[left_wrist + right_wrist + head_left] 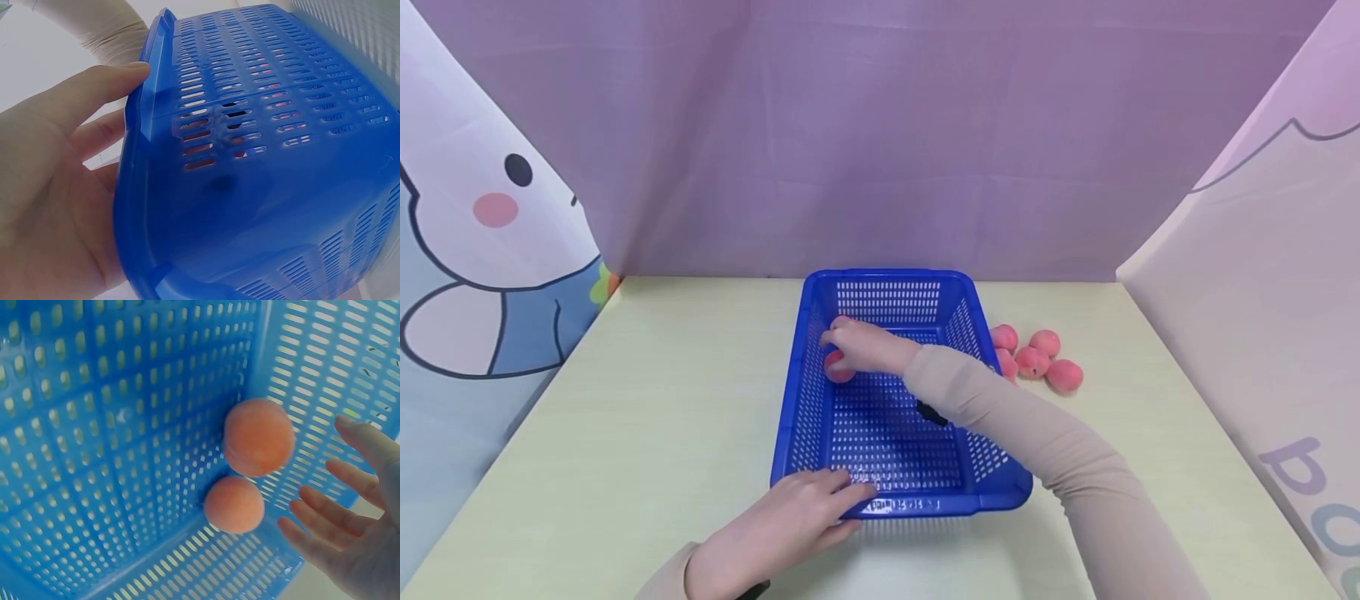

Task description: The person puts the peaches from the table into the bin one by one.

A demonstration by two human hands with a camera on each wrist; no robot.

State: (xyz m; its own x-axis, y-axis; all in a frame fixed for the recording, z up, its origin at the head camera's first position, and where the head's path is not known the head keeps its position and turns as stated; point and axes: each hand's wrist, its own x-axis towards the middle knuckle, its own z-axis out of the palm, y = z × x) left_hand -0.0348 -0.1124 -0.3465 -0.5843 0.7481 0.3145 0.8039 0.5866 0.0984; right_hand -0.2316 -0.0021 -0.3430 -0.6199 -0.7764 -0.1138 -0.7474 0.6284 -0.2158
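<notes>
A blue slatted plastic basket (895, 433) stands on the table, and my left hand (790, 517) grips its near rim, with the thumb on the outer side. In the left wrist view that hand (62, 162) holds the basket's lip (134, 137). My right hand (868, 346) reaches inside, near the left wall. Its fingers (331, 509) are spread and hold nothing in the right wrist view. Two pink-orange peaches lie beside it in the corner: a nearer peach (259, 437) and a second peach (234, 504). From the head, the hand partly covers both.
Several more peaches (1064, 377) lie on the table (700, 375) right of the basket, some partly hidden by its rim. A purple curtain (880, 150) hangs behind, and printed cloths flank the table on the left and right.
</notes>
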